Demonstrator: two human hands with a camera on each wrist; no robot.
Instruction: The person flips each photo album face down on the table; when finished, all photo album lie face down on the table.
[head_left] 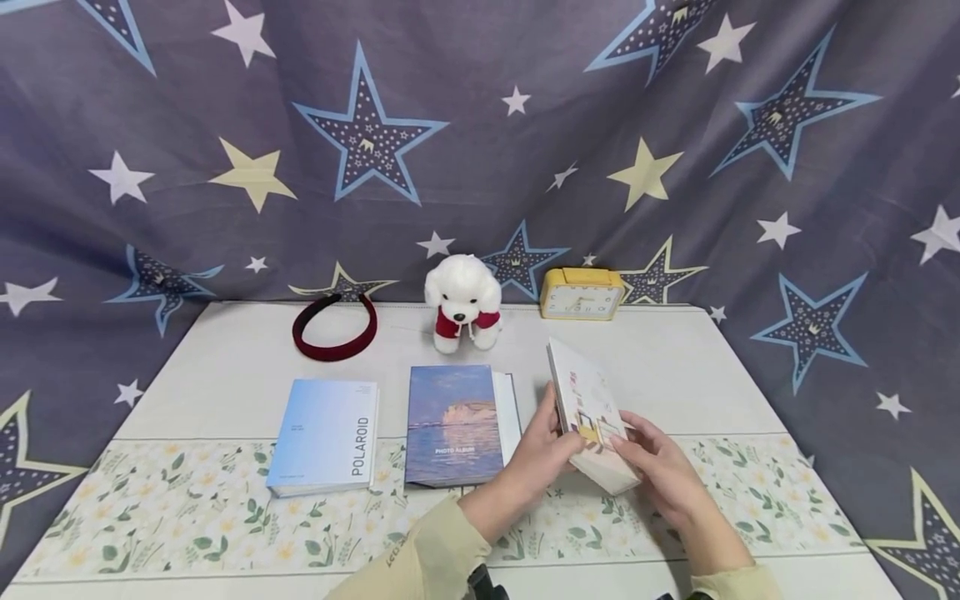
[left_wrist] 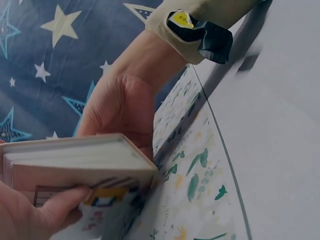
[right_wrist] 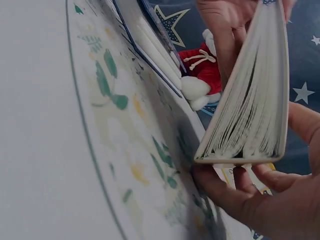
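Observation:
Both hands hold a thick photo album [head_left: 592,408] with a pale, illustrated cover, tilted over the right half of the table. My left hand [head_left: 546,450] grips its left side, thumb laid on the cover. On the opposite side, my right hand [head_left: 660,471] pinches the edge, thumb on the front. Loosely fanned page edges of the album [right_wrist: 250,100] show between its covers in the right wrist view. The left wrist view shows the album's printed cover [left_wrist: 100,200] below its pages. Left of it lies a blue photo album [head_left: 453,425] with a seaside cliff picture.
A light blue Polaroid album [head_left: 322,433] lies further left. Along the back stand a dark red headband [head_left: 335,348], a white plush dog [head_left: 461,300] in a red top and a yellow clock [head_left: 582,296]. A star-printed curtain [head_left: 480,125] hangs behind the table.

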